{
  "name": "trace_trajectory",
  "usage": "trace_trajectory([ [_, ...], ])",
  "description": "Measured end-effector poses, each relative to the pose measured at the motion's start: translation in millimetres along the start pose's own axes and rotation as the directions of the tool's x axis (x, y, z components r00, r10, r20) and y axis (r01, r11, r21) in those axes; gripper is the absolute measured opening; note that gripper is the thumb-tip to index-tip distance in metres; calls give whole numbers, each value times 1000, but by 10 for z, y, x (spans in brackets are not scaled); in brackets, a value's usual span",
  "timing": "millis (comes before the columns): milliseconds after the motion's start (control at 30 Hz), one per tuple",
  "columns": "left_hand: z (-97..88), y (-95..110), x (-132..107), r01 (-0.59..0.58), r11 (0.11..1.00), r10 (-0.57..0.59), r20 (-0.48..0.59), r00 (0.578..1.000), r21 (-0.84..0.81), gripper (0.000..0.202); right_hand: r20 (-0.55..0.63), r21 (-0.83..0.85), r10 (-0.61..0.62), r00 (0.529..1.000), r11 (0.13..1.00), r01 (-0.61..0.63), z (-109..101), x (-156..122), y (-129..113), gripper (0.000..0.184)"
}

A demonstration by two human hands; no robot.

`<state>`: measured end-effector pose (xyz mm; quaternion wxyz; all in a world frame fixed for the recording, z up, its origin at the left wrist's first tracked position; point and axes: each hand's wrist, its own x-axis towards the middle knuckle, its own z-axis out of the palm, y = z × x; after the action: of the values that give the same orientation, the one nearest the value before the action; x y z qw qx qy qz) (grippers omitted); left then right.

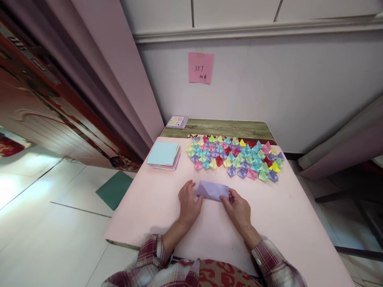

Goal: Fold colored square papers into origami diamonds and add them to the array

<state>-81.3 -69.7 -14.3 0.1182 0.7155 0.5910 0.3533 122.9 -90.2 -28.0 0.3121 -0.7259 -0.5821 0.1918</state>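
Note:
A folded purple paper [213,189] lies on the pink table cover [167,215] in front of me. My left hand [189,204] rests at its left end, fingers curled against the fold. Its right end is pinched by my right hand [237,208]. Both hands hold the paper flat on the table. Behind it spreads a patch of several small folded paper pieces [235,157] in many colours.
A stack of square coloured sheets [163,154], light blue on top, sits at the table's back left. A paper pack [177,122] lies on the wooden strip near the wall. A pink note [200,67] hangs on the wall. A green sheet [114,188] lies on the floor.

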Motion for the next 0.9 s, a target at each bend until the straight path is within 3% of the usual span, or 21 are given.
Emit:
trace_trajectory([
  [67, -27, 30, -49, -130, 991, 131, -30, 991, 25, 50, -10, -35, -21, 1000, 999, 20, 30, -22, 21, 38],
  [133, -42, 70, -97, -302, 952, 302, -5, 953, 48, 51, -17, -50, -33, 999, 998, 32, 50, -35, 40, 40],
  [233, -15, 115, -139, -554, 831, 546, 117, 830, 50, 44, -27, -75, -38, 999, 997, 36, 63, -35, 45, 43],
  [300, 26, 124, -142, -624, 780, 604, 206, 770, 47, 39, -31, -94, -41, 999, 995, 38, 61, -26, 33, 44],
  [433, 55, 110, -109, -572, 819, 543, 247, 802, 56, 36, -22, -93, -49, 999, 995, 46, 41, -14, 8, 40],
  [567, -49, 120, -54, -507, 853, 496, 112, 861, 122, 53, -106, -36, -157, 982, 987, 154, -19, -64, -3, 26],
  [633, -118, 155, -25, -480, 860, 484, 20, 875, 172, 58, -217, -55, -336, 916, 941, 333, -80, -120, -21, 19],
  [667, -150, 179, -11, -484, 853, 497, -20, 867, 195, 57, -249, -98, -456, 854, 890, 446, -116, -154, -38, 14],
  [767, -235, 267, 20, -587, 784, 606, -48, 794, 200, 41, -224, -237, -717, 661, 697, 676, -229, -263, -120, 16],
  [833, -284, 324, 39, -638, 765, 642, -15, 767, 90, 29, -217, -252, -768, 603, 640, 726, -291, -321, -183, 18],
  [867, -305, 348, 50, -619, 786, 619, 5, 786, -4, 25, -222, -243, -770, 598, 638, 731, -318, -338, -210, 19],
  [900, -321, 368, 65, -547, 829, 553, 28, 833, -116, 21, -246, -229, -750, 614, 660, 715, -344, -345, -230, 23],
])
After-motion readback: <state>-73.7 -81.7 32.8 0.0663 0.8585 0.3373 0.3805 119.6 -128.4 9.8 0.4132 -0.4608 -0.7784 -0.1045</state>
